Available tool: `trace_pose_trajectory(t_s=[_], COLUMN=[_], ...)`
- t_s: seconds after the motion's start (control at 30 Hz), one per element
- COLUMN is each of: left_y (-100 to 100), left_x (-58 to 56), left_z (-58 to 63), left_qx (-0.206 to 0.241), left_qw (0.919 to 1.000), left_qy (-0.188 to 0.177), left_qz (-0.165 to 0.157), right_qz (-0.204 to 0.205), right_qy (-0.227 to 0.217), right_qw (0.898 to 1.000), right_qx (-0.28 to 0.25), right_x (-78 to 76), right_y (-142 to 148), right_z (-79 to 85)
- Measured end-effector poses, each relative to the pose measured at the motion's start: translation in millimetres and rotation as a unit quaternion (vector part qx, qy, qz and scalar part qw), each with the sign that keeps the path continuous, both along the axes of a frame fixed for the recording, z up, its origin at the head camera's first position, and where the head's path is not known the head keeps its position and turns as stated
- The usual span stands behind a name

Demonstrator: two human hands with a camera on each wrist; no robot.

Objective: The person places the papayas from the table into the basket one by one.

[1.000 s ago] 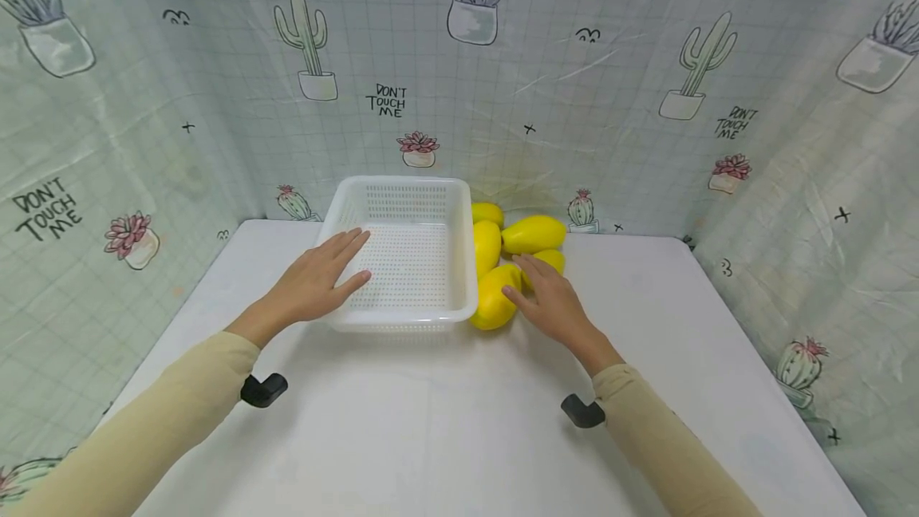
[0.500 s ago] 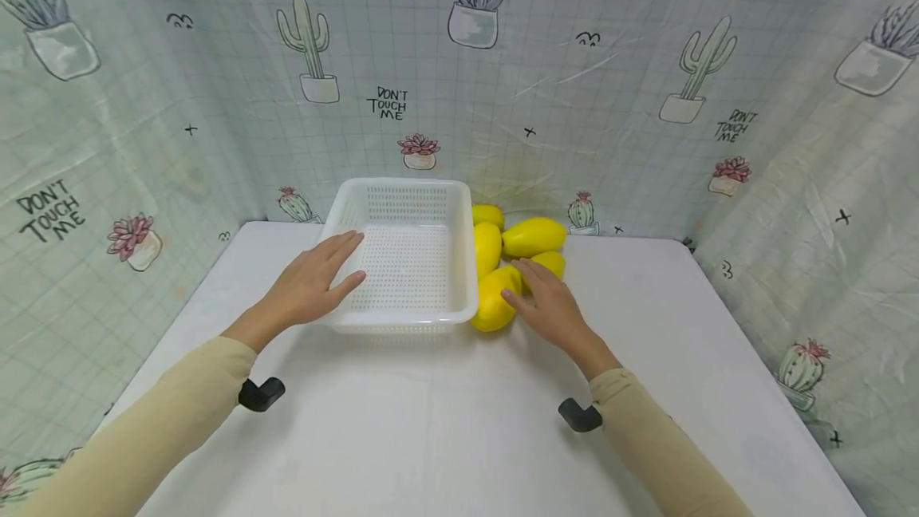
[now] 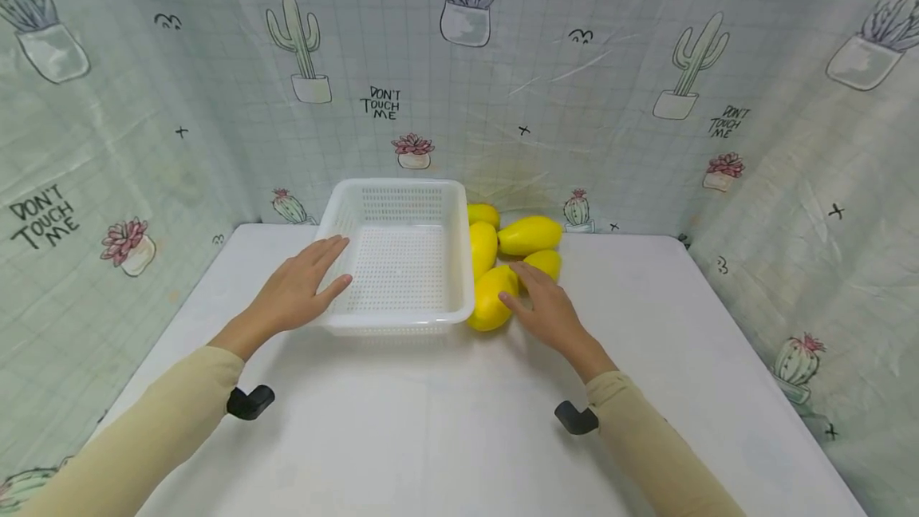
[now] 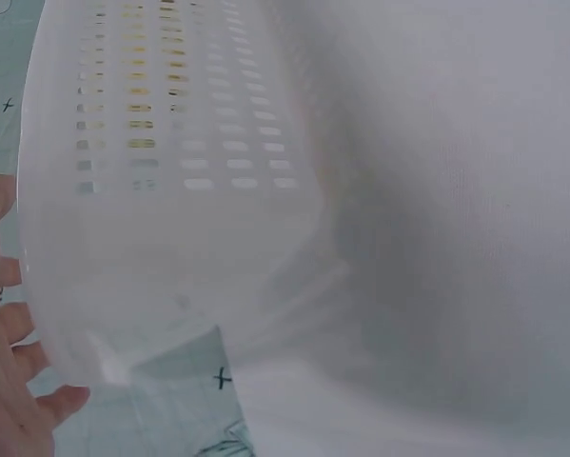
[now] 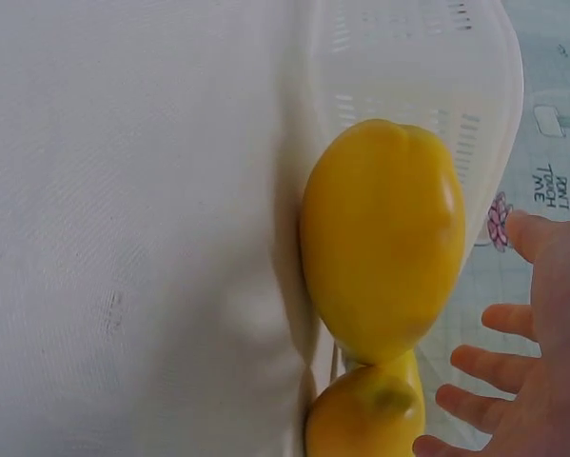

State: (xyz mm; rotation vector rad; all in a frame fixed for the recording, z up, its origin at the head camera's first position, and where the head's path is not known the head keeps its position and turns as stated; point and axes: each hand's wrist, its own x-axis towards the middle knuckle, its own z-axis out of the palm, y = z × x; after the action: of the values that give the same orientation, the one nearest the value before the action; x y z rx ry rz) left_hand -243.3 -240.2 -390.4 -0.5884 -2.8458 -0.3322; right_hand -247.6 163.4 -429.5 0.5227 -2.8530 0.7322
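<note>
A white perforated plastic basket (image 3: pixel 398 319) stands at the back of the table with nothing inside. Above its left rim my left hand (image 3: pixel 290 294) hovers, palm down, fingers extended and thumb apart; the left wrist view has the fingers beside the basket wall (image 4: pixel 170 257). Several yellow mangoes crowd against the basket's right side, among them a front mango (image 3: pixel 491 305), a back right one (image 3: pixel 531 236) and a right one (image 3: pixel 546 263) partly behind my right hand (image 3: pixel 551 313). That hand is spread over the front mangoes and holds nothing. Close up, the large mango (image 5: pixel 384 238) lies below the fingers.
A white cloth covers the table (image 3: pixel 431 429). Behind and on both sides hangs a cactus-print curtain (image 3: pixel 531 86), meeting the table's back edge just beyond the basket and mangoes. A black camera mount sits under each wrist.
My left hand has drawn slightly left, with less of it over the basket. The right hand stays nearly in place; basket and mangoes have not moved, and the head view shifts slightly.
</note>
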Motion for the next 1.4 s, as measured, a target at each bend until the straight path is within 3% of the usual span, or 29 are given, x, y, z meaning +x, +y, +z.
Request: trace_pose_trajectory(t_s=[0.37, 1.0, 1.4], left_y=[-4, -11, -16], left_x=[2.0, 3.0, 5.5], left_z=[-2.6, -9.9, -12.1], left_qx=[0.020, 0.060, 0.086], left_qw=[0.9993, 0.9973, 0.9938], left_qy=[-0.027, -0.021, -0.024], left_qz=[0.019, 0.037, 0.066], right_qz=[-0.008, -0.027, -0.003], right_qy=[-0.026, -0.065, -0.080], right_qw=[1.000, 0.996, 0.994], right_qx=[-0.015, -0.047, -0.073], right_x=[1.0, 5.2, 6.4], right_y=[1, -1, -2], right_z=[-2.4, -6.4, -8.4])
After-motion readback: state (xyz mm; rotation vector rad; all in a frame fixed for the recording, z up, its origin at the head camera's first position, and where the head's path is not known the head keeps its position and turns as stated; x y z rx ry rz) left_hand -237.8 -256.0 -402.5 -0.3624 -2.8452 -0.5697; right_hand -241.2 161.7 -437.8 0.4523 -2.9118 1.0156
